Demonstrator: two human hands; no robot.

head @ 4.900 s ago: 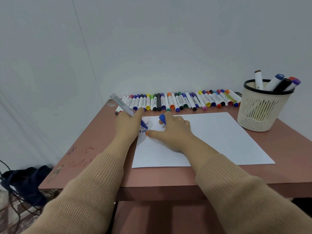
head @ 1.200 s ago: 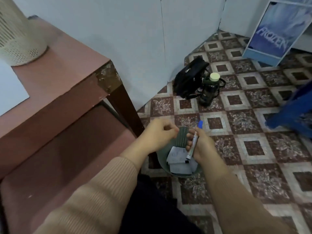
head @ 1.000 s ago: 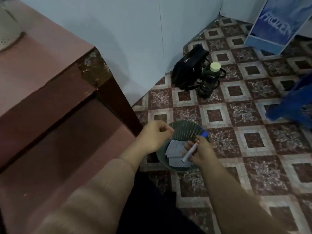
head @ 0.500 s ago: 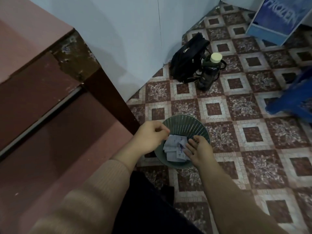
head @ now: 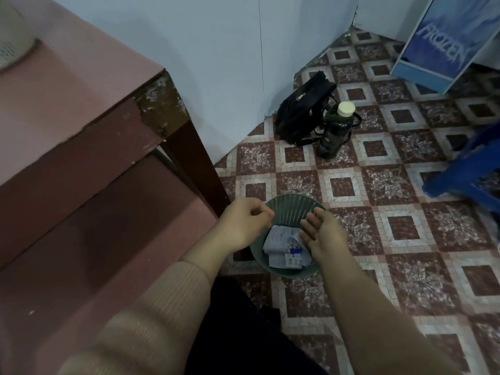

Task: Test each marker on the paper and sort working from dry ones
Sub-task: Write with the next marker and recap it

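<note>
A green slatted waste bin [head: 293, 203] stands on the tiled floor beside the table leg, with crumpled printed paper scraps [head: 280, 240] inside. My right hand [head: 323, 235] hovers over the bin's right side, fingers straight and spread, holding nothing. My left hand [head: 240, 223] hangs over the bin's left rim, with its fingers curled in and the thumb against them; nothing shows in it. I cannot pick out a marker among the scraps. The paper and the row of markers are out of view.
The pink-brown table [head: 67, 104] fills the left, with the bottom of the cream pen holder [head: 10, 41] at its far corner. A black bag [head: 303, 109] and a dark bottle [head: 335, 131] stand by the wall. A blue stool [head: 470, 182] is at the right.
A second ago my right hand held a white marker with a blue cap over the bin. It has let go and now has straight fingers. My left hand stayed curled.
</note>
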